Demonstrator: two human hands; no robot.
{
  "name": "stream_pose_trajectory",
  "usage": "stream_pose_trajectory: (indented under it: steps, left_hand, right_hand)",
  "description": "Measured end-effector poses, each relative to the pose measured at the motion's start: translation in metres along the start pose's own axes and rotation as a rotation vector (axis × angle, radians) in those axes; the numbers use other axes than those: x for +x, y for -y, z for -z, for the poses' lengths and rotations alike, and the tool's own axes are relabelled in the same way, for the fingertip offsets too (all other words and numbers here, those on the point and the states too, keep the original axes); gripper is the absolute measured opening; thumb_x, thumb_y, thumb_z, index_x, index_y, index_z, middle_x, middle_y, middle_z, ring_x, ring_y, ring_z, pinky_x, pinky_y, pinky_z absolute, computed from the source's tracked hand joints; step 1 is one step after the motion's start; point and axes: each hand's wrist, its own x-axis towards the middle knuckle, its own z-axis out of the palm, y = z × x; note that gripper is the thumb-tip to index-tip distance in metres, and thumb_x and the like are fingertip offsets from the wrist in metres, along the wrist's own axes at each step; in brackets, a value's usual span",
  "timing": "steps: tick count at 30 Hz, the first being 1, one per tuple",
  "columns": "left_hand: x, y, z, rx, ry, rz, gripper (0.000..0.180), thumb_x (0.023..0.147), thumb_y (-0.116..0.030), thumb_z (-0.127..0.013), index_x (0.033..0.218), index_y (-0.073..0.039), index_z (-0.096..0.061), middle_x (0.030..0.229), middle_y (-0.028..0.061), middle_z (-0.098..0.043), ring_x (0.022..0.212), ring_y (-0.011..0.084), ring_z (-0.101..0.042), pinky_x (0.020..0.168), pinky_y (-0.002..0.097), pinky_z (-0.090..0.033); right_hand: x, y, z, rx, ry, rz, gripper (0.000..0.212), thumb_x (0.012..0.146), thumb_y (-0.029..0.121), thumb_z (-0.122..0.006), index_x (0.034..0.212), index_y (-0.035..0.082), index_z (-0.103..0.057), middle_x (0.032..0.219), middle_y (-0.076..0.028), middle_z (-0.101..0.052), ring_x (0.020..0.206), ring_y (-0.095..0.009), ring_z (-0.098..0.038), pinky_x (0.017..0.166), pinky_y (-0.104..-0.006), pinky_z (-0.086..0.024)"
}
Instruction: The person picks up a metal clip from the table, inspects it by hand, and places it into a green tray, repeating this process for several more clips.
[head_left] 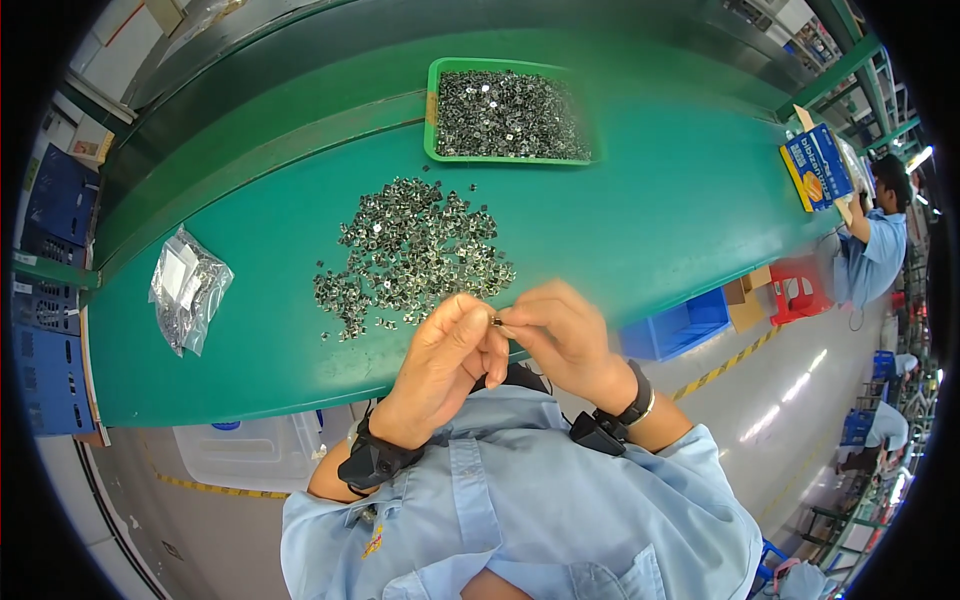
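My left hand (447,352) and my right hand (563,338) meet fingertip to fingertip above the near edge of the green table. Pinched between them is a small dark metal part (497,322), its far end at the left thumb and finger and its other side in the right fingertips. Its exact shape is too small to make out. Just beyond the hands spreads a loose pile of small shiny metal pieces (420,245). Behind that pile, a green tray (433,110) is filled with many similar small pieces.
A clear plastic bag (190,290) with metal parts lies on the table's left. A blue and yellow box (818,168) stands at the far right, near a co-worker in blue (872,250). Below the table edge are a blue bin (675,325), a red stool (800,290) and a clear container (245,455).
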Motion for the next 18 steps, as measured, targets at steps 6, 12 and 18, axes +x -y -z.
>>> stream_pose_trajectory:
  steps: [6,12,18]
  left_hand:
    - [0.001,0.007,0.007,-0.222,0.135,0.056,0.017,0.094,-0.024,-0.051,0.093,-0.007,-0.05,0.075,0.0067,-0.059,0.058,0.0146,-0.052,0.05,0.0286,-0.039]
    - [0.001,0.013,0.011,-0.298,0.163,0.048,0.014,0.093,-0.022,-0.052,0.093,-0.008,-0.05,0.075,0.0061,-0.059,0.056,0.0151,-0.051,0.049,0.0296,-0.039]
    - [0.0,0.006,0.011,-0.179,0.151,0.02,0.014,0.092,-0.022,-0.053,0.091,-0.008,-0.049,0.071,0.0056,-0.057,0.054,0.015,-0.051,0.048,0.0288,-0.04]
  right_hand:
    - [-0.001,0.004,0.0,0.146,-0.02,-0.042,0.017,0.075,0.001,-0.068,0.09,0.005,-0.06,0.082,-0.008,-0.059,0.074,-0.022,-0.06,0.061,-0.0303,-0.049]
    - [0.001,0.004,-0.002,0.134,0.0,-0.005,0.017,0.075,0.001,-0.067,0.09,0.004,-0.06,0.081,-0.008,-0.059,0.072,-0.022,-0.059,0.059,-0.0302,-0.049]
    - [0.003,0.004,-0.002,0.117,0.044,0.025,0.016,0.075,0.0,-0.067,0.088,0.005,-0.059,0.08,-0.008,-0.059,0.07,-0.021,-0.058,0.059,-0.0297,-0.047]
